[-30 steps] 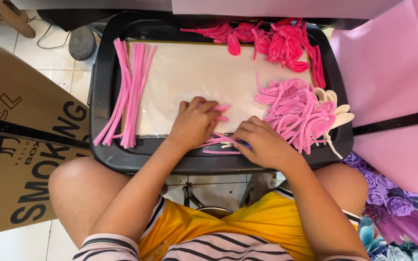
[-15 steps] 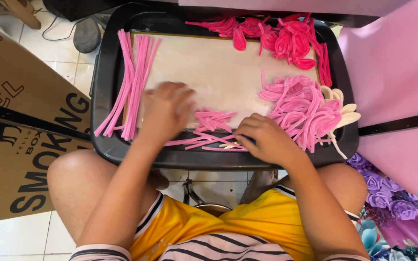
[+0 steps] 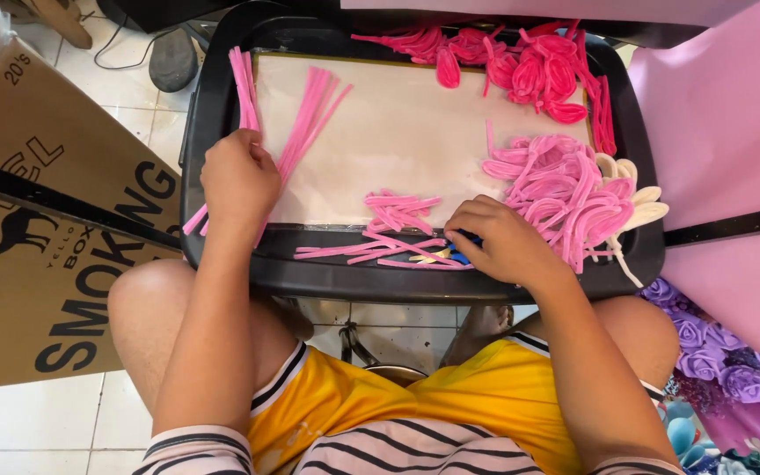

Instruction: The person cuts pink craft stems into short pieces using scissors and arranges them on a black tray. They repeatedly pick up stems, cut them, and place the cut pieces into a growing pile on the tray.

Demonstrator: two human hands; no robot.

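Black tray (image 3: 222, 105), on lap: straight pink stems (image 3: 305, 123) at its 9 o'clock side, long axes running 7 to 1 o'clock; left hand (image 3: 239, 180) curled over their lower ends, grasp hidden, cannot tell. Right hand (image 3: 503, 242) at 6 o'clock rim, fingers closed on blue-handled scissors (image 3: 455, 255). Cut pieces (image 3: 380, 251) lie 9-to-3 beside it; looped petals (image 3: 565, 189) at 3 o'clock.

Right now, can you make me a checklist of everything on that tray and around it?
Surface: black tray on the lap, pale sheet inside.
Job's things: straight pink stems at left; short cut pieces at the front.
Clutter: bent light pink loops, darker pink loops, cream loops.
Hands: left hand on the straight stems; right hand on a blue-handled tool, mostly hidden.
Cables: dark cord on the floor.
Surroundings: cardboard box, purple flowers, pink sheet.
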